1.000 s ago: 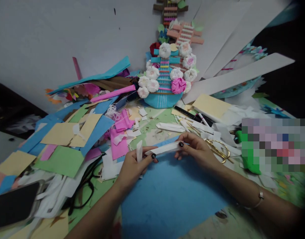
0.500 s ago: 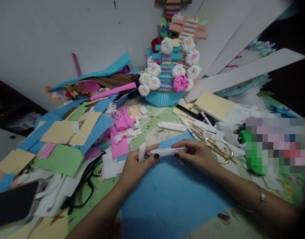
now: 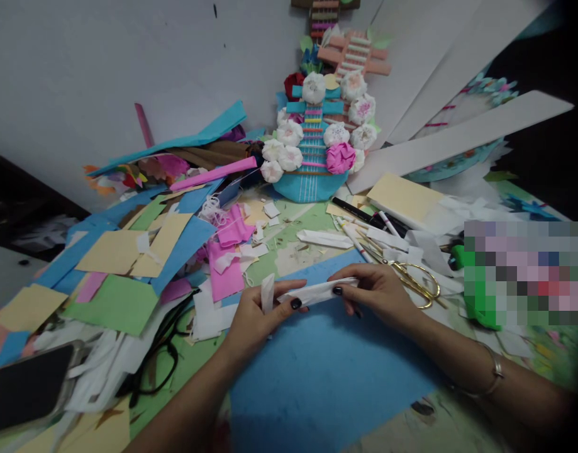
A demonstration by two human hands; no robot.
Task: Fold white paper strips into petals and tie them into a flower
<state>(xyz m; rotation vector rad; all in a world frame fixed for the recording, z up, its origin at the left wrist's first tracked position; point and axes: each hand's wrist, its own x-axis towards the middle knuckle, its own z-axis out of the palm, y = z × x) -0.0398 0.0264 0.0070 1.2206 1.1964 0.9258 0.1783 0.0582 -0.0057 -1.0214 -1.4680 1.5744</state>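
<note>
Right hand (image 3: 383, 294) shifted inward along folded white paper strip (image 3: 318, 293) | left hand (image 3: 255, 319) opposite | both hands' fingers pinching it, apparently for straightness

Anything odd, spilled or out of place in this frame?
One oddity: a pixelated patch at right hides whatever is there. A phone lying among the paper scraps, lower left, also seems misplaced. The white paper strip held by the left hand and right hand shows no obvious damage.
</note>
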